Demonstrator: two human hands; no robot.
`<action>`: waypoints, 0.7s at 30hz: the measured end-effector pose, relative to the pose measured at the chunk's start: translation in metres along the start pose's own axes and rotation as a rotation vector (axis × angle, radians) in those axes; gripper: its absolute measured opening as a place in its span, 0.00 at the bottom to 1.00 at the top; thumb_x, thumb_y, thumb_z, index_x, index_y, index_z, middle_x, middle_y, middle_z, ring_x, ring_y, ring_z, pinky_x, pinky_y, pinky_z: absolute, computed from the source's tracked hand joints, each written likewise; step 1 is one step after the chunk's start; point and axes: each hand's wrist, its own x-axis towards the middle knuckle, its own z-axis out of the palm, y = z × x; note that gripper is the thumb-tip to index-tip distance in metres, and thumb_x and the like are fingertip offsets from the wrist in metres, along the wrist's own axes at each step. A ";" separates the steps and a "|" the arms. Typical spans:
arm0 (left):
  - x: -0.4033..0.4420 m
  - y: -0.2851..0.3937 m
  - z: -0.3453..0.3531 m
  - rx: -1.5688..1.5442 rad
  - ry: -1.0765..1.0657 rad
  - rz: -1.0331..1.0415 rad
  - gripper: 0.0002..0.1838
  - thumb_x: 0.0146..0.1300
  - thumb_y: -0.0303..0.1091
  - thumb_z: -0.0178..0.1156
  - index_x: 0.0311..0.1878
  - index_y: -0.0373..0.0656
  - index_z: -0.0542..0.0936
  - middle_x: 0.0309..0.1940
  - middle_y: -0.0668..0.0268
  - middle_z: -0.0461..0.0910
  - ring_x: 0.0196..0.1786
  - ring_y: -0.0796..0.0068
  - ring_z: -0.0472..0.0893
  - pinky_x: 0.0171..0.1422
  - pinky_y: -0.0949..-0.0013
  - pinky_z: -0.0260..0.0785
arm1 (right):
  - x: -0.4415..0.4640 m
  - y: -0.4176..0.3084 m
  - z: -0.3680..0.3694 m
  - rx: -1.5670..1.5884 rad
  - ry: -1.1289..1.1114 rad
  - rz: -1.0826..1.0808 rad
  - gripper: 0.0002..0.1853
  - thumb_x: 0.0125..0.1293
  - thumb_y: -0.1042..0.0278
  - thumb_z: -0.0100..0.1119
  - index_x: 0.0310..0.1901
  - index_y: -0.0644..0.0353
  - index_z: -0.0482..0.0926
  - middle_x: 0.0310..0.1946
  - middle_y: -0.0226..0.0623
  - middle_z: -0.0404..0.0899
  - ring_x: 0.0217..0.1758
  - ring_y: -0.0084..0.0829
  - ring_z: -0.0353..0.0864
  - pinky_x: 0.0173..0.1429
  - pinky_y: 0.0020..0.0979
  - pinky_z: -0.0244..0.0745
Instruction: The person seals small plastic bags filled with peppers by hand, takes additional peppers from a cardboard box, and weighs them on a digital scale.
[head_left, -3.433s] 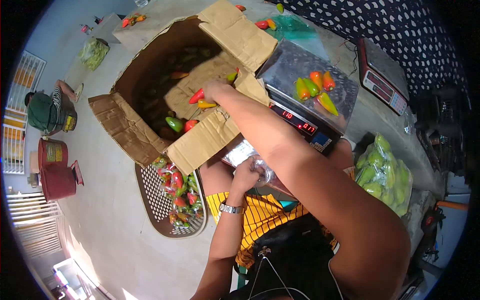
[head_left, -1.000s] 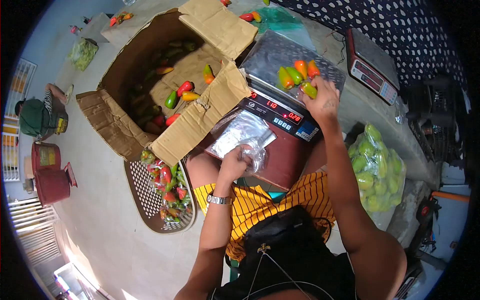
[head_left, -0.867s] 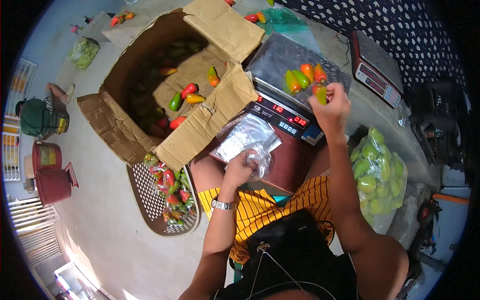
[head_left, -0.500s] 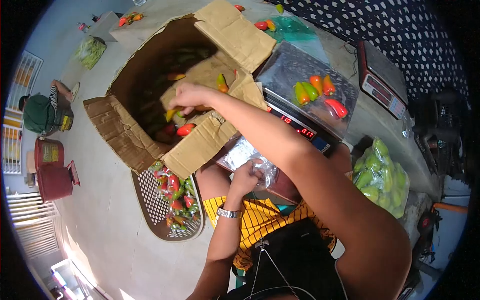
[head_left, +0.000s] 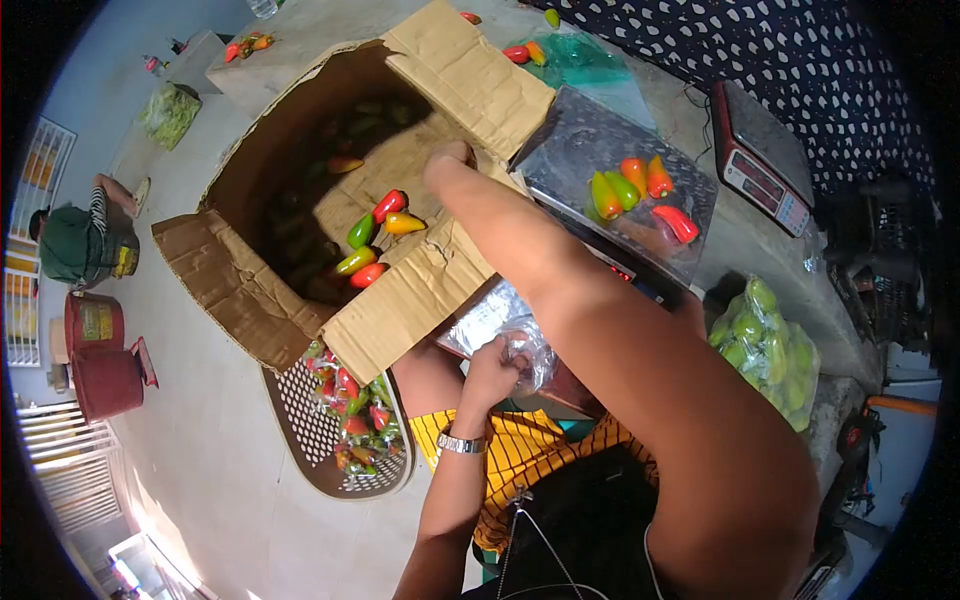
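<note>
My right hand [head_left: 447, 163] reaches into the open cardboard box [head_left: 440, 285], close to its right inner wall. Its fingers point down and are mostly hidden, so I cannot see what they touch. Beside it on the box bottom lie red, green and yellow peppers [head_left: 404, 223], with more in the shadow at the back. My left hand [head_left: 494, 368] is closed on a clear plastic bag [head_left: 535, 350], below the box and above my lap. Several green, orange and red peppers [head_left: 658, 178] rest on the weighing scale [head_left: 560, 150], whose display my right arm partly covers.
A perforated basket [head_left: 290, 420] with bagged peppers stands on the floor at left. At right are a bag of green peppers [head_left: 765, 350] and a second scale [head_left: 755, 180]. Red tubs [head_left: 100, 380] and a bending person [head_left: 80, 245] are farther left.
My right hand has moved from the box's near left part toward its right wall, uncovering peppers on the bottom. My left hand keeps hold of the plastic bag. The view has shifted slightly.
</note>
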 end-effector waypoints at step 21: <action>-0.003 0.022 -0.007 0.050 -0.021 -0.042 0.19 0.63 0.24 0.66 0.58 0.41 0.83 0.30 0.56 0.86 0.32 0.70 0.85 0.40 0.65 0.77 | -0.062 0.040 -0.072 0.940 -0.121 -0.169 0.13 0.62 0.57 0.62 0.28 0.58 0.86 0.18 0.33 0.78 0.16 0.29 0.73 0.21 0.34 0.64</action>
